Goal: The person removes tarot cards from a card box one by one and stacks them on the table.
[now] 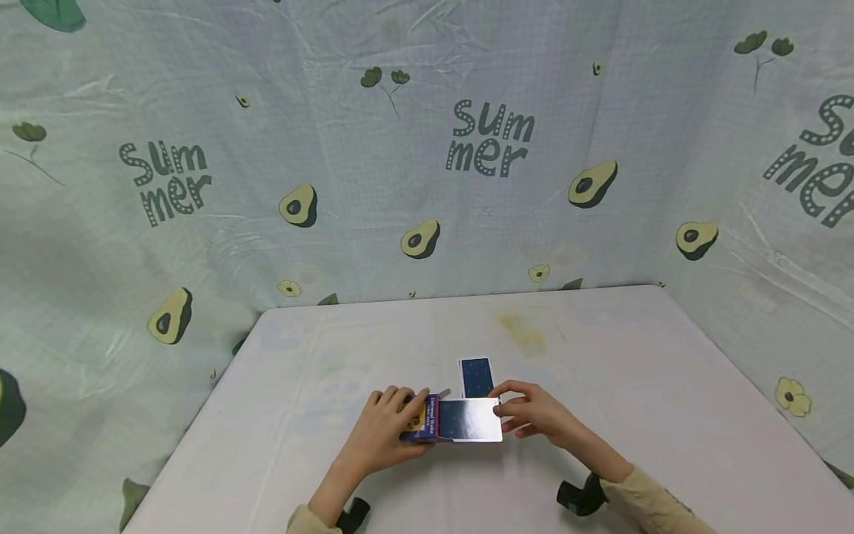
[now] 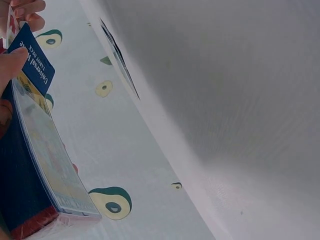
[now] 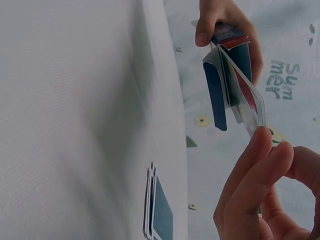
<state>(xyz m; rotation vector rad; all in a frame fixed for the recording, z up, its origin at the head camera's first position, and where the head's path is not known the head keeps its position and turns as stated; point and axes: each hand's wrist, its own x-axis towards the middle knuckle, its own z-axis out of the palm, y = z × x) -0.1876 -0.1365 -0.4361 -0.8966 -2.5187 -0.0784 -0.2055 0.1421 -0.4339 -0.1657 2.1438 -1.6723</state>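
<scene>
My left hand (image 1: 375, 434) grips a tarot card box (image 1: 419, 421), purple and yellow in the head view, its open end facing right. A blue-backed card (image 1: 469, 421) sticks well out of that end, shiny with glare. My right hand (image 1: 537, 417) pinches the card's outer edge between thumb and fingers. In the right wrist view the box's dark blue flap (image 3: 216, 95) hangs beside the card. The left wrist view shows another flap (image 2: 37, 62), lettered "Tarot Deck". Just behind the card, a small stack of blue-backed cards (image 1: 477, 377) lies on the table.
The white-covered table (image 1: 600, 356) reaches back to a hanging cloth (image 1: 373, 148) printed with avocados and "summer". A faint yellow stain (image 1: 523, 334) marks the table cover behind the stack. Dark wrist-camera mounts (image 1: 582, 497) hang below both wrists.
</scene>
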